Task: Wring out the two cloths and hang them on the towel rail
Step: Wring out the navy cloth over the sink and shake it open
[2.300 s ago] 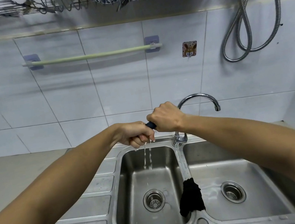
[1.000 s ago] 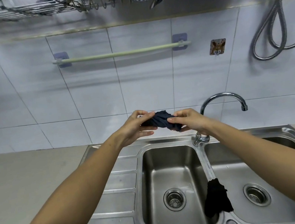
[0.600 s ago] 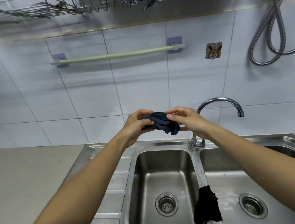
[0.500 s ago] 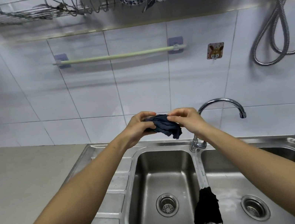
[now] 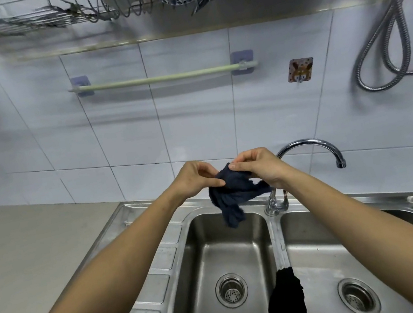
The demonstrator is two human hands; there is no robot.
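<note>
A crumpled dark blue cloth (image 5: 233, 195) hangs above the left sink basin. My left hand (image 5: 194, 179) pinches its left edge and my right hand (image 5: 258, 165) pinches its top right edge; a loose end dangles below them. A second, black cloth (image 5: 286, 297) lies draped over the divider between the two basins. The pale green towel rail (image 5: 159, 78) is fixed to the tiled wall above my hands and carries nothing.
The steel double sink (image 5: 148, 270) has a drainer ledge on the left. A curved tap (image 5: 307, 147) stands right of my hands. A wire dish rack (image 5: 119, 4) with bowls hangs overhead, a coiled metal hose (image 5: 385, 39) on the right wall, and a sticker hook (image 5: 300, 69).
The wringing twist over the basin has ended. Both hands rose and now pull the blue cloth apart, so it has loosened from a tight roll into a hanging bundle.
</note>
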